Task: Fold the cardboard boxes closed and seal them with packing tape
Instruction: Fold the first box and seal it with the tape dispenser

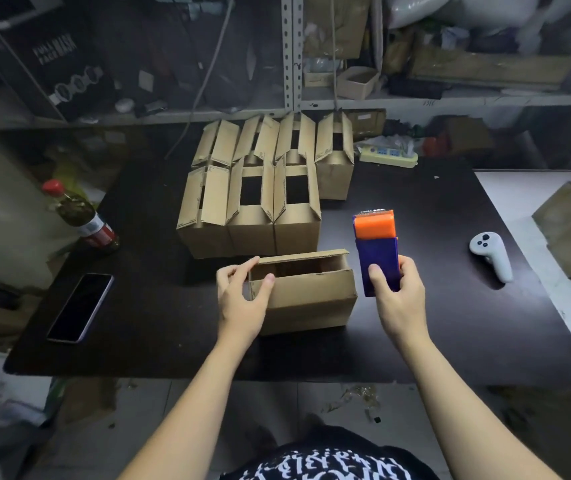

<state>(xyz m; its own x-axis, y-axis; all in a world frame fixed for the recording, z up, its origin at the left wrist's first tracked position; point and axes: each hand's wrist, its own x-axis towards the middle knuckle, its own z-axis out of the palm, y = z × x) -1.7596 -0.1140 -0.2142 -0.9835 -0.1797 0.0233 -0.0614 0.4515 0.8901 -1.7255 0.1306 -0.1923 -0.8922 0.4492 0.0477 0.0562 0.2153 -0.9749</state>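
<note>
While the left hand (242, 299) holds the near box (306, 299) by its left end, its thumb lies on the front wall just under the top edge. Its forefinger reaches across to the tip of the far flap, so the fingers are half curled round that corner with the cardboard between them. Right of those fingers the box sits on the dark table (485, 323), its top open, the far flap tilted up and the inside in shadow.

Just past the box's right end, the right hand (400, 296) grips a tape dispenser (377, 251). The thumb presses on the near face of the purple body and the other fingers wrap round its right side, closed firmly on it. The dispenser stands upright above the fingers, orange part at the top, just beside the box. A small strip above the orange may be the cutter blade, though it is too blurred to be sure.

Beyond both sets of fingertips stands a cluster of open boxes (253, 233), packed side by side in two rows with flaps raised. The nearest row is close behind the held box. Well left of the left fingers lie a phone (81, 306), face up, and farther off a bottle (79, 216) with a red cap. Well right of the right fingers rests a white controller (490, 254), and a power strip (389, 155) lies at the table's far edge.
</note>
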